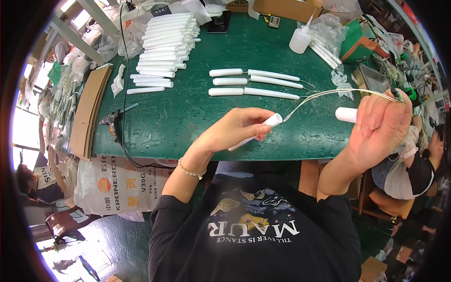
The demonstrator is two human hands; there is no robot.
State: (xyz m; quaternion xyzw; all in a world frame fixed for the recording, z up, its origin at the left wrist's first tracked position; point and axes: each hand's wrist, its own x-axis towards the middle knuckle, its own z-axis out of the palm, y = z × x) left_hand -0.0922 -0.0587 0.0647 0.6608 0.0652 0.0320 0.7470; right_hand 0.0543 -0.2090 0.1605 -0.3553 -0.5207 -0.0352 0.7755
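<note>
In the head view, three pairs [229, 82] of white tubes lie side by side on the green table [188, 122], each a thicker piece next to a longer, thinner one, with thin wire at the right ends. The left hand [239, 128] is on the person's side of the pairs, closed round a white tube [274, 121], thumb and fingers wrapped about it. The tube slants, its open mouth up and to the right, its other end showing below the palm.

The right hand [378, 115] is raised to the right of the pairs, fingers curled in. It grasps a short tube [346, 114], one end of which juts out on the left, and a small dark board [397, 95] shows at the top of this hand; which fingers grip it I cannot tell. From the board pale wires [324, 94] arch leftward, past the right ends of the pairs, to a tip just beside the tube's mouth; whether the two touch I cannot tell.

To the left of the pairs, and reaching farther from the person, is a pile [162, 44] of white tubes. Beyond the pairs and to their right stands a bottle [299, 40] with a thin spout
</note>
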